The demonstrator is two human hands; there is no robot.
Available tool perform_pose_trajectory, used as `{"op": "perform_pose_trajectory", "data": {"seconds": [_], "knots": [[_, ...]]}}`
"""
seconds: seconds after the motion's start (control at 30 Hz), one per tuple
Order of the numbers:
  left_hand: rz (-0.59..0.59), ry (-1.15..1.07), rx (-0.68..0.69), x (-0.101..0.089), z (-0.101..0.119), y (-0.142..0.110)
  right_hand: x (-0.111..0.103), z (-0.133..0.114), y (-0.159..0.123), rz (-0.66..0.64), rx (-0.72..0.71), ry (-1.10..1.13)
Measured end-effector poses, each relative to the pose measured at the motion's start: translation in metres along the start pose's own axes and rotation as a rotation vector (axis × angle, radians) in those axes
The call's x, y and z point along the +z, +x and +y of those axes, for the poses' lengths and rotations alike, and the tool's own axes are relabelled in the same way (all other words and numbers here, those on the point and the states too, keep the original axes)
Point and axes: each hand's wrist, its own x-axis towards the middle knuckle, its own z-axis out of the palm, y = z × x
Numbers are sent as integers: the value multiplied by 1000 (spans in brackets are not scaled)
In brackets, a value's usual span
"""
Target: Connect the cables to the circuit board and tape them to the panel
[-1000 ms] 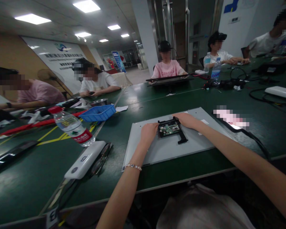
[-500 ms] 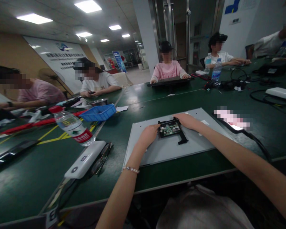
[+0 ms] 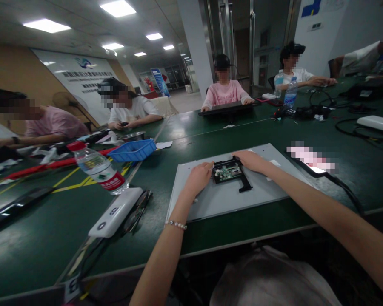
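A flat grey panel (image 3: 223, 202) lies on the table in front of me. On its middle sits a black plastic frame (image 3: 245, 185) around a green circuit board (image 3: 229, 172); one arm of the frame juts toward me. My left hand (image 3: 198, 182) is closed at the frame's left edge, fingertips on its upper left corner. At the upper right corner, my right hand (image 3: 249, 161) is closed on the frame, its fingertips partly hidden behind the edge.
Left of the panel are a white power bank (image 3: 116, 212), glasses (image 3: 138, 212), a red-capped water bottle (image 3: 98, 170) and a blue tray (image 3: 132, 151). A phone (image 3: 311, 159) with a cable lies to the right. Several people sit around the green table (image 3: 166, 127).
My left hand's fingers have shifted slightly at the frame's left corner. My right hand and the frame look nearly unchanged. Across the table, a person's black panel has tilted slightly.
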Motion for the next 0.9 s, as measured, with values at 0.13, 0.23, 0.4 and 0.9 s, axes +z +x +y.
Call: {"op": "perform_pose_trajectory", "data": {"seconds": [0.13, 0.23, 0.4, 0.9], "knots": [[32, 49, -43, -9, 4, -2, 1, 0, 1, -8, 9, 3], [53, 71, -102, -13, 11, -5, -1, -1, 1, -21, 25, -7], [58, 30, -188, -7, 26, -9, -4, -3, 1, -30, 23, -36], [7, -5, -128, 6, 41, -9, -22, -8, 5, -78, 74, -109]]}}
